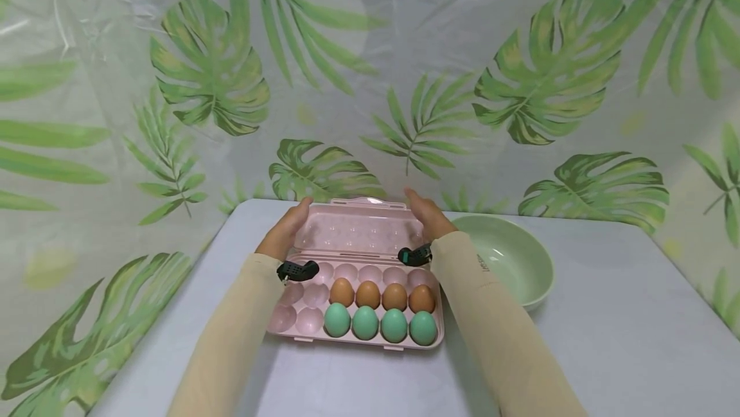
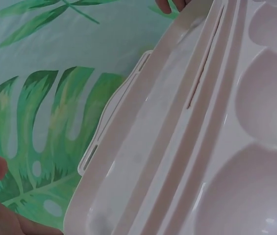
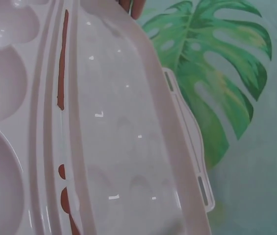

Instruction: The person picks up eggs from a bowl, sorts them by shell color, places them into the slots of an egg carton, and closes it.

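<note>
A pink plastic egg carton (image 1: 309, 322) rests on the table with its lid (image 1: 355, 234) raised at the back. A row of brown eggs (image 1: 367, 295) sits in the middle cups, and a row of green eggs (image 1: 365, 323) fills the front cups toward the right. Beside the lid's left edge is my left hand (image 1: 287, 230), its fingers extended and thumb apart from the rim in the left wrist view. My right hand (image 1: 429, 214) is at the lid's right edge, fingers pointing up and away. Neither hand grips an egg.
A light green bowl (image 1: 520, 263) stands just right of the carton, partly behind my right forearm. The white table (image 1: 607, 301) ends at a leaf-patterned sheet (image 1: 428, 51) at the back. Bare cups show in the carton's back row and left side.
</note>
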### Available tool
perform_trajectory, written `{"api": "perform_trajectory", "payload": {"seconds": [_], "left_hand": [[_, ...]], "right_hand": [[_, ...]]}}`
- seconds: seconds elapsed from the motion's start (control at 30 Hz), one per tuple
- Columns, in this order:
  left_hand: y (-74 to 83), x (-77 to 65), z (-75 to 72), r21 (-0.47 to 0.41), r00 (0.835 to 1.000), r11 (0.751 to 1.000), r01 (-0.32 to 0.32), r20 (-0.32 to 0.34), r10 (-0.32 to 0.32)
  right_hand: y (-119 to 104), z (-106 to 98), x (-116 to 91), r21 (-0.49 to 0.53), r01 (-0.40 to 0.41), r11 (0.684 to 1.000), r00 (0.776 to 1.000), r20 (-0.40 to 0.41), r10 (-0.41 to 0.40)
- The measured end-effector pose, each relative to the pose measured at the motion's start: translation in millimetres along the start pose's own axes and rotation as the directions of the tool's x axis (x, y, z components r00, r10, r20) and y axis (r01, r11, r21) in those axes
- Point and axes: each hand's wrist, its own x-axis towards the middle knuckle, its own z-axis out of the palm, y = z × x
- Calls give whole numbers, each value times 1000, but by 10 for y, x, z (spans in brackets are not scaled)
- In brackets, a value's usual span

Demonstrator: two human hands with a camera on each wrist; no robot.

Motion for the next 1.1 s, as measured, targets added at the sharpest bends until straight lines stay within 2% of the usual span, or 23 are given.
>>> {"api": "perform_trajectory", "payload": {"seconds": [0.17,0.37,0.53,0.63,0.83,0.93,1.1], "left_hand": [[10,-35,14,-5,999,1000,-9,-32,9],[62,-126,-23,-50,998,998,-31,-57,28],[119,-218,-88,-46,993,996,-81,-84,77],[160,-276,-134,-1,991,995,-105,-85,104],[229,-425,-239,63,983,987,-149,-95,154],[234,-489,-287,43,982,985,-166,-86,169],[233,-590,-358,-43,978,978,-206,-31,205]], "right_hand": [[-19,-36,-24,-31,7,1000,999,-38,-8],[-100,-122,-101,-122,68,990,996,-48,-74],[-158,-203,-214,-28,135,990,989,-58,-136],[-181,-248,-293,51,172,984,984,-46,-169],[-199,-317,-459,86,201,976,980,-12,-201],[-189,-330,-528,125,226,966,974,-11,-226],[-171,-353,-669,153,268,951,963,-13,-269]]}}
